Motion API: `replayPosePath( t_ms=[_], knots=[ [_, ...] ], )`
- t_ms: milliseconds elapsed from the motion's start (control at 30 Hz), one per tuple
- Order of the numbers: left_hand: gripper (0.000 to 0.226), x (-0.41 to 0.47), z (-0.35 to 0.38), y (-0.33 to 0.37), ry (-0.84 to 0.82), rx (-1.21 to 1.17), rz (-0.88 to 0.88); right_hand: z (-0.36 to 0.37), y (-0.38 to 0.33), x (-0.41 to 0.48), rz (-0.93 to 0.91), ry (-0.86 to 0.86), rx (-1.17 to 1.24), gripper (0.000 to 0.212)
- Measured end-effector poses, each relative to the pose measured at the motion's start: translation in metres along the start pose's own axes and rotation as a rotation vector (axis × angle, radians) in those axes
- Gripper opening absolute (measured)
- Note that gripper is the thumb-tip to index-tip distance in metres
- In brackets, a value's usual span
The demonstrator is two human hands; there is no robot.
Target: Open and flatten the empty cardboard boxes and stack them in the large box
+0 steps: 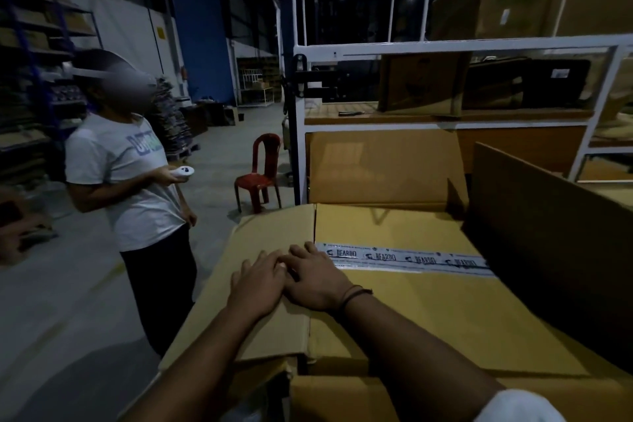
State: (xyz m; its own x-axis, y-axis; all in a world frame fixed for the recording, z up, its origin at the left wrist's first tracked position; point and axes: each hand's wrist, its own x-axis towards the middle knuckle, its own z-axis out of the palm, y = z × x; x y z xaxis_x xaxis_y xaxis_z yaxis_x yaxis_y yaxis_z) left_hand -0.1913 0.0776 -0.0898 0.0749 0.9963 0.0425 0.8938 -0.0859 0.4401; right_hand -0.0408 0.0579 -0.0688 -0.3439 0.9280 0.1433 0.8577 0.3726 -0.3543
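Note:
A flattened brown cardboard box (411,312) lies across the top of the large box, with a strip of printed white tape (407,259) running along its seam. My left hand (258,283) and my right hand (317,279) rest side by side, palms down, at the left end of that tape. Their fingers lie flat on the cardboard and hold nothing. The large box's right flap (548,233) stands upright beside the flattened box, and its far flap (380,166) rises behind.
A person in a white T-shirt (126,188) stands close on the left, holding a white controller. A red plastic chair (262,171) stands on the concrete floor beyond. A white metal rack (445,44) loaded with cardboard boxes fills the back right.

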Motion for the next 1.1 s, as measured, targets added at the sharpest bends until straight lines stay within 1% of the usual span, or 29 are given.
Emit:
replayPosePath(
  t_ms=[67,133,233,300,367,433,467,533,600,667,733,833,967,1100],
  knots=[
    [0.052,0.005,0.0,0.006,-0.015,0.018,-0.021,-0.002,0.006,-0.001,-0.006,0.0,0.029,0.058],
    [0.057,0.007,0.001,0.015,-0.036,0.039,-0.047,-0.004,0.012,-0.006,0.026,-0.004,0.032,0.062],
    [0.063,0.008,0.006,0.037,-0.022,0.088,-0.012,-0.015,0.029,-0.021,0.077,0.018,0.006,0.064],
    [0.063,0.008,0.015,0.055,0.002,0.156,0.096,-0.025,0.05,-0.036,0.095,0.014,-0.025,0.064],
    [0.058,0.006,0.028,0.076,0.023,0.206,0.255,-0.036,0.078,-0.054,0.126,0.003,-0.067,0.067],
    [0.057,0.0,0.041,0.098,0.004,0.202,0.375,-0.047,0.108,-0.072,0.167,-0.015,-0.104,0.068],
    [0.06,-0.003,0.048,0.108,-0.022,0.193,0.401,-0.051,0.122,-0.081,0.194,-0.025,-0.12,0.068],
    [0.069,-0.005,0.062,0.123,-0.066,0.22,0.41,-0.062,0.147,-0.097,0.245,-0.046,-0.155,0.073],
    [0.074,-0.003,0.071,0.127,-0.061,0.302,0.398,-0.071,0.17,-0.112,0.277,-0.066,-0.182,0.077],
    [0.069,-0.002,0.076,0.128,-0.046,0.335,0.376,-0.078,0.189,-0.124,0.287,-0.074,-0.216,0.068],
    [0.063,0.001,0.076,0.129,-0.035,0.347,0.37,-0.085,0.203,-0.133,0.286,-0.07,-0.245,0.064],
    [0.06,0.004,0.07,0.134,-0.047,0.352,0.371,-0.089,0.211,-0.141,0.273,-0.082,-0.264,0.062],
    [0.055,0.002,0.062,0.135,-0.096,0.284,0.343,-0.087,0.212,-0.142,0.27,-0.091,-0.249,0.058],
    [0.064,-0.003,0.071,0.134,-0.138,0.304,0.294,-0.083,0.213,-0.142,0.29,-0.124,-0.203,0.053]
  ],
)
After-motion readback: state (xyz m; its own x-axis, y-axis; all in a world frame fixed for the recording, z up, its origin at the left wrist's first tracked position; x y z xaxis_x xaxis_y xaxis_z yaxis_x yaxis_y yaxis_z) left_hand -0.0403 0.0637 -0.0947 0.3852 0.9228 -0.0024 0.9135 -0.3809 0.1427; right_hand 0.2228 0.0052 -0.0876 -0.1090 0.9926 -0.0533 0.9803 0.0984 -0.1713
